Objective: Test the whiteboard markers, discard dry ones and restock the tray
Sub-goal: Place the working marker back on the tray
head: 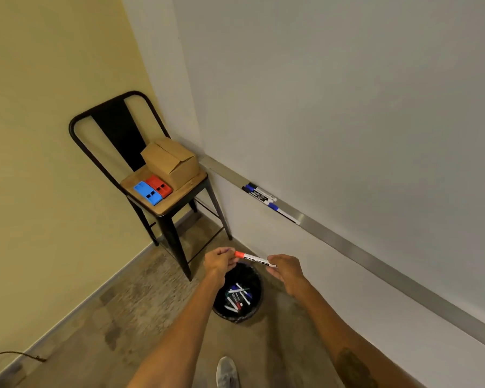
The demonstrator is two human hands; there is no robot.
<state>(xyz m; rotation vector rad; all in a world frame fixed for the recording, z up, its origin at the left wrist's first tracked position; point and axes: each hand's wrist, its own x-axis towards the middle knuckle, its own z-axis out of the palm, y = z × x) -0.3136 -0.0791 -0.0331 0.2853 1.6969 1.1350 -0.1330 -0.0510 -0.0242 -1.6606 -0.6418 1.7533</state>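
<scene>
Both hands pinch one marker [254, 259]: left hand [218, 261] on its orange cap, right hand [286, 268] on the barrel (probably recapping), directly above the bin [237, 294] at 6 o'clock.

One orange-capped marker [254, 259] sits between two hands [220, 260]. About four markers [265, 196] lie on one tray [347, 245]. One bin [238, 294] holds several more, count unclear. One chair [140, 169] carries one cardboard box [170, 161], one blue block [147, 192], one red block [159, 186].
</scene>
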